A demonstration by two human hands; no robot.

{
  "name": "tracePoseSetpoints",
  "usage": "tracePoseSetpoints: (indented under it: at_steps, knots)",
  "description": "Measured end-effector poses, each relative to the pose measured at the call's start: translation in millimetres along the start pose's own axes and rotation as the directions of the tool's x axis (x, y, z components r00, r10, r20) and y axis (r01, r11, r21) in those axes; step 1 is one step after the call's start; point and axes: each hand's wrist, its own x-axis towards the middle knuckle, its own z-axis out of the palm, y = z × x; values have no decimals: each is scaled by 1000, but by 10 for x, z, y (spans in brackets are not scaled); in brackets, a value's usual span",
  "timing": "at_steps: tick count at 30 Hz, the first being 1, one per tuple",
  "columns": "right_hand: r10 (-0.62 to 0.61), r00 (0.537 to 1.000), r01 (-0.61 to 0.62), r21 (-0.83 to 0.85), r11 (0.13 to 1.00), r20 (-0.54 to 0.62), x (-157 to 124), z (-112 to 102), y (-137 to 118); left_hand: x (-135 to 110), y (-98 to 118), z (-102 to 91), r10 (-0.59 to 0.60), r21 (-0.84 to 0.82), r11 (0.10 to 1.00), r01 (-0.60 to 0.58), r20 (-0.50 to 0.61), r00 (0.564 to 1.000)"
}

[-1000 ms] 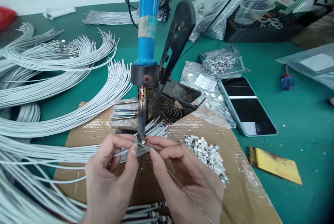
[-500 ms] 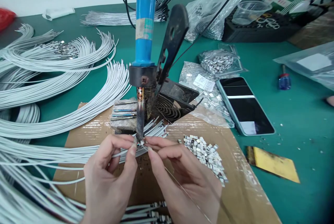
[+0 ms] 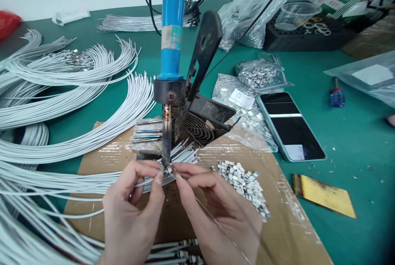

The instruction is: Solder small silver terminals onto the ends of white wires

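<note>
A blue-handled soldering iron (image 3: 172,57) is clamped upright, its dark tip pointing down between my hands. My left hand (image 3: 132,207) pinches the end of a white cable (image 3: 140,184) just left of the tip. Thumb and fingers of my right hand (image 3: 220,211) are pinched on a thin solder wire (image 3: 217,223), which trails down across the palm side. At the tip, a small metal connector (image 3: 168,170) shows between my fingertips; which fingers touch it I cannot make out. Behind my hands lie more white cable ends (image 3: 185,154).
Right of my hands, small metal connectors (image 3: 240,180) are heaped on the cardboard (image 3: 286,224). White cable bundles (image 3: 77,149) fill the left. A black fan (image 3: 212,117) stands behind the iron. Further right are a phone (image 3: 293,127), a yellow sponge (image 3: 327,196) and a screwdriver (image 3: 337,95).
The view has shifted very slightly. Both hands keep their pinch at the iron's tip, with the left hand a touch further right.
</note>
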Motion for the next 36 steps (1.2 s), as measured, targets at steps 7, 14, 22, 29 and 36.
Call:
tracePoseSetpoints:
  at_steps: [7, 14, 22, 29, 36]
  knots:
    - [-23, 1000, 23, 5, 1000, -3, -3, -3, 15, 1, -26, -18, 7, 5, 1000, -7, -7, 1000]
    - [-47, 999, 47, 11, 999, 11, 1, -5, 47, 2, -54, -28, 27, -9, 1000, -27, -1, 1000]
    - [-110, 994, 110, -24, 994, -16, 16, 7, 27, 5, -48, -39, 39, -6, 999, -39, -4, 999]
    - [-97, 995, 97, -50, 994, 6, 5, -11, 37, 5, -26, -23, 30, -17, 999, -29, 20, 999]
    - [-93, 996, 93, -24, 995, 2, 24, -2, 33, -2, -42, -25, 62, 47, 997, -62, 4, 998]
